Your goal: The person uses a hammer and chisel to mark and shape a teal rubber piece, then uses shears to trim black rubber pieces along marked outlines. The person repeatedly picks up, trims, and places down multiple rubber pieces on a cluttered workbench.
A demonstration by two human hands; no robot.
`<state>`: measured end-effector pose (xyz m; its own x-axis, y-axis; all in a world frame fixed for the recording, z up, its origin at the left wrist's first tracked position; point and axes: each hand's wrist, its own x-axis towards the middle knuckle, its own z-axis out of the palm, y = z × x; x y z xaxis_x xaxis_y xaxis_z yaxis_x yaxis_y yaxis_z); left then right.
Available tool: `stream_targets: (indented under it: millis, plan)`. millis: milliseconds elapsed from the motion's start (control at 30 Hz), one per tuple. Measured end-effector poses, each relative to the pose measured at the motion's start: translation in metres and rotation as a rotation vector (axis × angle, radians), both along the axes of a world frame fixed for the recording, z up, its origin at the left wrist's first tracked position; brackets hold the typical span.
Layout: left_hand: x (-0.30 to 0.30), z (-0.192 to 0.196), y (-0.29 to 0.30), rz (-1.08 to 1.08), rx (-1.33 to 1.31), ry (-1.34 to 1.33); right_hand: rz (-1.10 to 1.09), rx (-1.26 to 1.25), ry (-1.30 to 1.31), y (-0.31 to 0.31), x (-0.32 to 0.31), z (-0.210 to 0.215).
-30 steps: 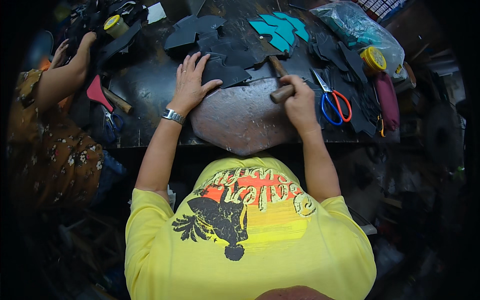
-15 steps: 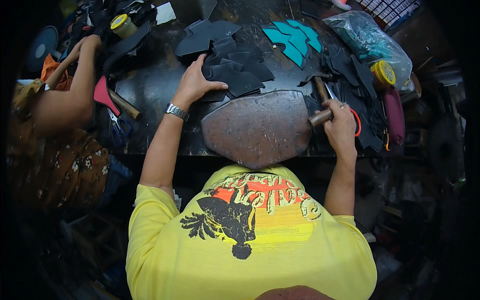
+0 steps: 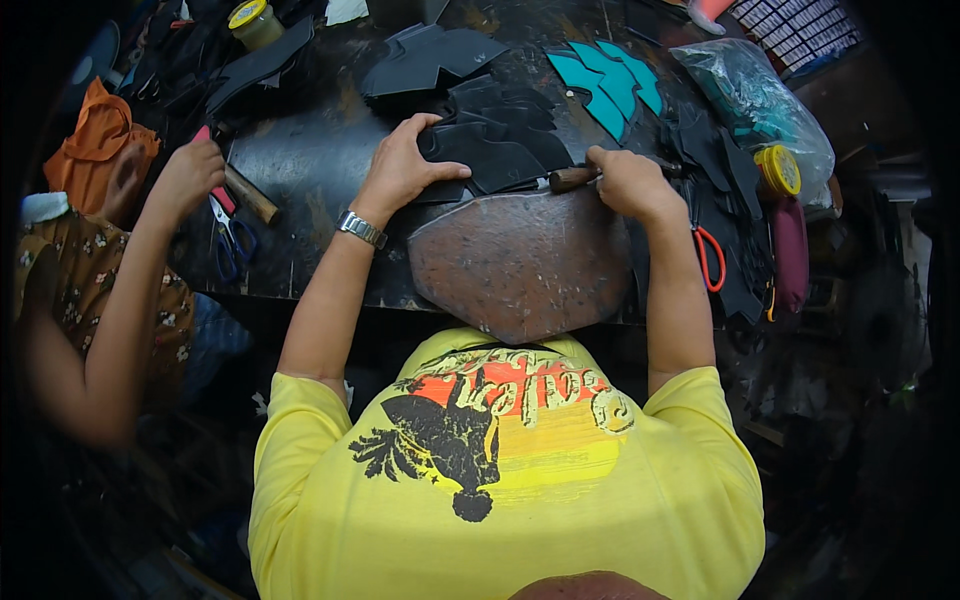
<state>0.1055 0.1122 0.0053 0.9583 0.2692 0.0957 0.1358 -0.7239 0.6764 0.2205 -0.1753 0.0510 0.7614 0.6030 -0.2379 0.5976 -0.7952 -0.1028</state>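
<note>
My left hand [image 3: 405, 172] lies with thumb and fingers spread against the left edge of a stack of black cut pieces [image 3: 505, 150], touching it. In my closed right hand [image 3: 640, 185] is a wooden-handled tool [image 3: 573, 180]; its brown handle end points left, beside the stack's near right corner. The fingers hide most of the tool, so its kind is unclear. Directly below the stack, a worn brown board [image 3: 520, 265] with angled edges reaches over the table's front edge. Red-handled scissors [image 3: 711, 262] lie to the right of my right wrist.
More black pieces [image 3: 430, 60] and teal pieces [image 3: 605, 85] lie farther back. A clear plastic bag [image 3: 760, 100], a yellow-lidded jar [image 3: 778, 172] and a maroon pouch [image 3: 790, 255] are at right. On the left, a co-worker's hand [image 3: 190, 175] is near blue-handled scissors [image 3: 232, 245].
My right hand has moved up and left with the wooden-handled tool, away from the red-handled scissors. My left hand stays at the stack. The co-worker's hand has come down to a pinkish-red object.
</note>
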Motion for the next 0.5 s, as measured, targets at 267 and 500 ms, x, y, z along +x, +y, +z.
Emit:
stream_targets:
  millis: [267,500]
  plan:
    - [0.013,0.007,0.003,-0.048,-0.092,0.116,0.263,0.599,-0.013,0.054,0.014,-0.007]
    - [0.007,0.015,-0.006,-0.055,-0.153,0.088,0.177,0.331,0.110,0.079,0.039,-0.025]
